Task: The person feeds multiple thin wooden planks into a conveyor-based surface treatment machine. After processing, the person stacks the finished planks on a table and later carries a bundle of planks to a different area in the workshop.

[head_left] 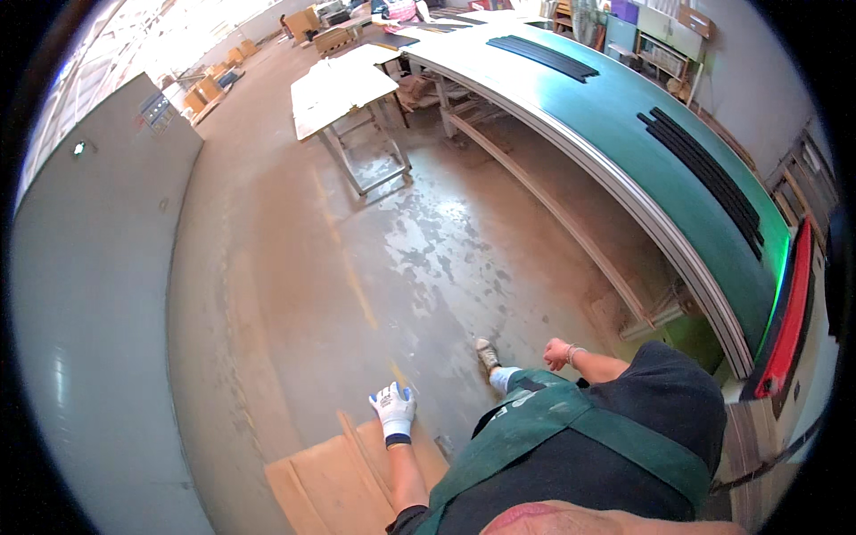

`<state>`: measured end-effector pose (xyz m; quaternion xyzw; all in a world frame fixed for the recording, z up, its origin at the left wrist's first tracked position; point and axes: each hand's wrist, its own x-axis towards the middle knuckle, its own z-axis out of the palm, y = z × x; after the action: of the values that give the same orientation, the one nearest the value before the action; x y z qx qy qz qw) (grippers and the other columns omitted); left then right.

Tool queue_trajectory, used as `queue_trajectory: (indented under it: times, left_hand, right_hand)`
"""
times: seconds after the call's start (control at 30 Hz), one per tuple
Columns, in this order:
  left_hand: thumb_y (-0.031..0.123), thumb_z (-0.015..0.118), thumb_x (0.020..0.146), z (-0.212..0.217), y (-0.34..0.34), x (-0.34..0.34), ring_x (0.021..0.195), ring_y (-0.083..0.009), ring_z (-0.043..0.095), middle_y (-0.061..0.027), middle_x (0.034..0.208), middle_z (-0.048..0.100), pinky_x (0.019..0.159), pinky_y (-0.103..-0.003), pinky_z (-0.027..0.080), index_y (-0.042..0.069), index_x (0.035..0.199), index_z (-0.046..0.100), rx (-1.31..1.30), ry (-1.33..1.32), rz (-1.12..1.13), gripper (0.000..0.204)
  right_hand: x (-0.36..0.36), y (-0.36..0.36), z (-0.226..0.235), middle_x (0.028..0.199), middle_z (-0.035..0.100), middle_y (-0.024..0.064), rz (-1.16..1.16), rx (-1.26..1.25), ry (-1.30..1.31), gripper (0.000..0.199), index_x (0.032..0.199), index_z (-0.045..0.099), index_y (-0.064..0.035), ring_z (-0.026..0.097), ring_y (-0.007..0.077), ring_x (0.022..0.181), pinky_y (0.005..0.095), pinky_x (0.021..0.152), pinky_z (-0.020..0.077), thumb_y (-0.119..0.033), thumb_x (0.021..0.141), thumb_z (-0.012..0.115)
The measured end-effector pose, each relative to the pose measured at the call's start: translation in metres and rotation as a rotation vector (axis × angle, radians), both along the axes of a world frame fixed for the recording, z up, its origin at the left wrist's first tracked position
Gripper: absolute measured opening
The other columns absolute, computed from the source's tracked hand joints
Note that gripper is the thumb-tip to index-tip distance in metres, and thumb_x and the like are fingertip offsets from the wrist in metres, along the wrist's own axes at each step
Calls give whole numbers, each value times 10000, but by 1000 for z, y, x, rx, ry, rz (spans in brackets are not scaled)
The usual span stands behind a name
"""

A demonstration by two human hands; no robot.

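My left hand (393, 408) wears a white glove with blue fingertips. It hangs beside my body with nothing in it, its fingers loosely apart, just above a stack of light wooden boards (334, 481) on the floor. My right hand (556, 353) is bare, has a bracelet at the wrist, and is closed into an empty fist at my side. It is near the corner of the long green machine bed (624, 116). I wear a green apron (571, 428) over a dark shirt. One shoe (487, 355) is stepping on the concrete floor (357, 267).
The green machine bed curves along the right, with black strips (713, 174) lying on it and a red bar (789, 312) at its near end. A white table on metal legs (343, 89) stands ahead. A grey cabinet wall (98, 294) fills the left. Boxes and pallets sit far back.
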<state>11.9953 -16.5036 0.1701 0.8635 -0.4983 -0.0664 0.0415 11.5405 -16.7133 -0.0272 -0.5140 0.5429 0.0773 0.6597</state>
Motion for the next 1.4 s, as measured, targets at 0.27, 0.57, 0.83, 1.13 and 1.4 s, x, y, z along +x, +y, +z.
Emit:
queue_trajectory:
  times: [0.27, 0.57, 0.83, 1.13, 1.4]
  left_hand:
    - [449, 583, 847, 0, -120, 132, 1298, -343, 419, -165, 1304, 550, 1142, -618, 122, 74, 1284, 577, -11, -155, 179, 575]
    - [395, 609, 841, 12, -303, 287, 1277, -327, 439, -143, 1259, 569, 1153, -609, 117, 71, 1222, 621, -81, -99, 204, 500]
    - [420, 571, 866, 11, -426, 459, 1293, -335, 416, -157, 1268, 555, 1153, -600, 109, 49, 1251, 608, 3, -81, 292, 536]
    - [413, 566, 860, 12, -594, 639, 1258, -317, 452, -147, 1221, 582, 1148, -602, 127, 72, 1211, 639, -8, -79, 291, 495]
    - [386, 578, 861, 2, -730, 790, 1276, -334, 444, -127, 1276, 578, 1146, -584, 162, 81, 1242, 619, -56, -118, 284, 489]
  right_hand:
    - [147, -178, 38, 741, 651, 197, -154, 85, 197, 87, 847, 603, 82, 685, 331, 596, 441, 431, 528, -3, 855, 585]
    - [383, -397, -22, 825, 684, 149, 361, -277, -117, 167, 895, 686, -61, 697, 285, 804, 494, 618, 561, -201, 841, 611]
    - [575, -493, 81, 852, 685, 160, -137, 325, -337, 210, 984, 627, 43, 707, 283, 681, 393, 548, 584, -126, 862, 603]
    - [755, -609, 128, 953, 703, 134, 81, 85, -262, 247, 1067, 637, 18, 716, 244, 768, 343, 633, 593, -156, 897, 594]
    - [947, -729, 174, 879, 680, 111, 140, 143, -562, 237, 1033, 614, 26, 681, 203, 732, 327, 606, 562, -181, 919, 615]
